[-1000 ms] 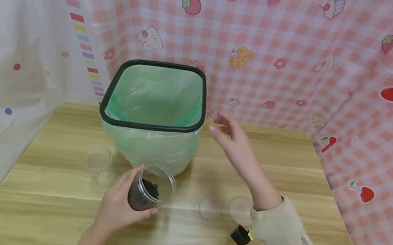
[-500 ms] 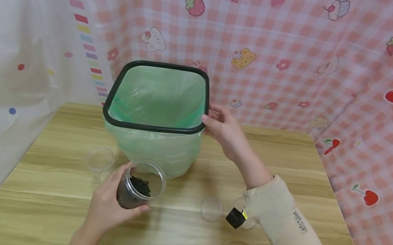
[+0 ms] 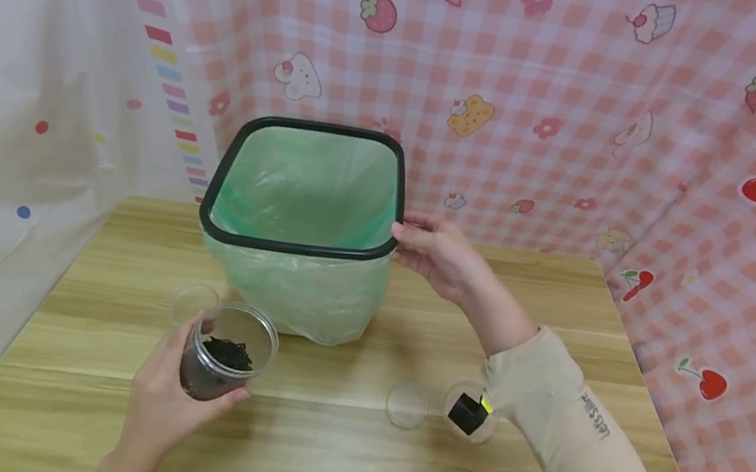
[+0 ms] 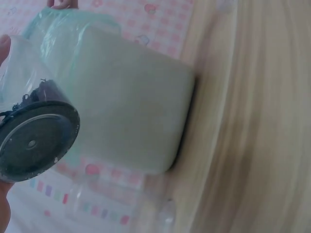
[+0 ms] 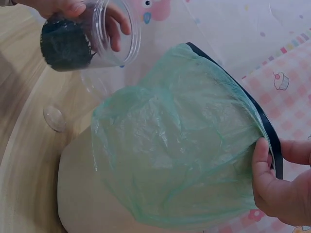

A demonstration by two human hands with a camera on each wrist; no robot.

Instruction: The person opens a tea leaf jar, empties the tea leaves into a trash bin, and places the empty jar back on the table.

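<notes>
My left hand (image 3: 155,398) grips a clear plastic jar (image 3: 206,377) from its left side. Dark, curly shreds (image 3: 229,354) fill its lower part, and no lid covers its mouth. In the left wrist view the jar's dark round base (image 4: 36,141) faces the camera. A pale bin lined with a thin green bag (image 3: 313,287) stands behind it, a black square rim (image 3: 296,247) round its top. At the rim's right side my right hand (image 3: 443,257) pinches the edge, thumb on one side and fingers on the other, as the right wrist view shows.
Two clear round discs, one of them a small disc (image 3: 407,405), lie on the wooden table (image 3: 318,453) at the right. A clear container (image 3: 194,303) stands left of the bin. A small black block (image 3: 467,415) sits by my right cuff. Patterned cloth (image 3: 554,67) hangs behind.
My right hand has reached left and taken hold of the bin's rim. My left hand has carried the jar leftward, away from the bin's front.
</notes>
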